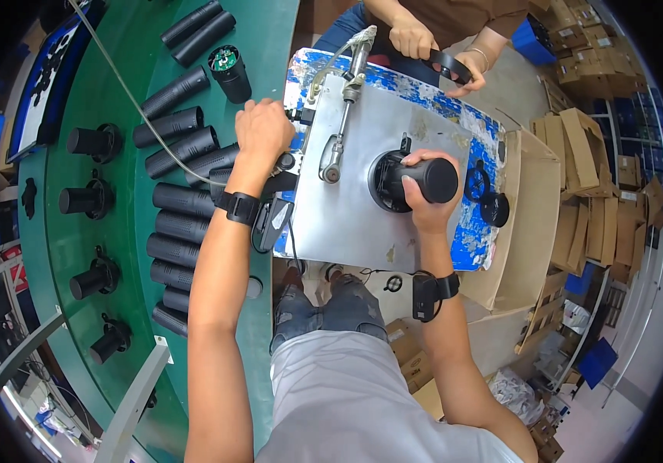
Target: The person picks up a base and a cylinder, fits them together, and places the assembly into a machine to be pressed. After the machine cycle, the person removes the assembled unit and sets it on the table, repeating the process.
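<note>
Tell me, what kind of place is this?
Probably a factory assembly line. Rows of black tubes lie on a green conveyor table, the right hand holds a black cylinder on a metal work plate, and cardboard boxes are stacked nearby.

Open tan cardboard box (pixel 528 224) just right of the blue-painted metal workbench (pixel 466 224); flattened brown cardboard cartons (pixel 617 208) stacked further right; blue-white sign panel (pixel 46 77) far left.

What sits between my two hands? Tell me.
Head view: a metal lever arm on the grey plate lies between the left hand and the right hand.
</note>
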`<state>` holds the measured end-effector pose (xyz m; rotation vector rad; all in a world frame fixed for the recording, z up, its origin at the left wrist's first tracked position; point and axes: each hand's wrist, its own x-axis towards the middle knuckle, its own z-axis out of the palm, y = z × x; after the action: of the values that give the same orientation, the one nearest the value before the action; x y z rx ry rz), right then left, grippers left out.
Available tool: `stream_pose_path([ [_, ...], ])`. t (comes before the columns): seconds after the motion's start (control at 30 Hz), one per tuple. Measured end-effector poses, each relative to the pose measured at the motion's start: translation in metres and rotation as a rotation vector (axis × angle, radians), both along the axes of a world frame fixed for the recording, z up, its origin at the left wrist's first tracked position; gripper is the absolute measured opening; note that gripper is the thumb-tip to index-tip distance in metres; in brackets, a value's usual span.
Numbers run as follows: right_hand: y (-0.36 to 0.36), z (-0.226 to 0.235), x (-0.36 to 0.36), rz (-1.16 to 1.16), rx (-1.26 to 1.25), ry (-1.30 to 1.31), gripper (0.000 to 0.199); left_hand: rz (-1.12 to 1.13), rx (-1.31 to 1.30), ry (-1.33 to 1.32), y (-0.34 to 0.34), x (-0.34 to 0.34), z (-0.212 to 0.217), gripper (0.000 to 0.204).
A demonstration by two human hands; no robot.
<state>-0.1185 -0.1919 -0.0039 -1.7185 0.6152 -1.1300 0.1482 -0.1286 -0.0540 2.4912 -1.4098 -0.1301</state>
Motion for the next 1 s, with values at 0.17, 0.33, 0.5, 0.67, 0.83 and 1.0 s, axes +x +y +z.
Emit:
stream_pose_path([
  [0.17,-0.004,0.000,-0.005,0.029,-0.014,0.007,0.039,0.080,0.075,0.168,-0.001,-0.001,0.009,0.031],
  [0.33,-0.004,0.003,-0.006,0.040,-0.019,-0.013,0.037,0.109,0.038,0.353,0.005,0.003,0.012,0.040],
  [0.5,-0.001,0.054,-0.004,-0.031,-0.183,0.138,0.040,0.119,-0.406,0.297,0.050,0.001,0.020,0.039],
  [0.67,0.059,0.218,0.046,0.317,-0.174,-0.346,0.060,-0.003,-0.964,0.305,0.167,-0.063,0.180,0.033],
  [0.83,0.123,0.165,0.074,0.759,-0.020,-0.046,0.069,-0.173,-0.788,0.236,0.203,-0.111,0.190,0.078],
  [1.0,0.166,0.120,0.077,0.870,0.080,0.341,0.065,0.737,-1.066,0.470,0.312,-0.063,0.140,0.047],
])
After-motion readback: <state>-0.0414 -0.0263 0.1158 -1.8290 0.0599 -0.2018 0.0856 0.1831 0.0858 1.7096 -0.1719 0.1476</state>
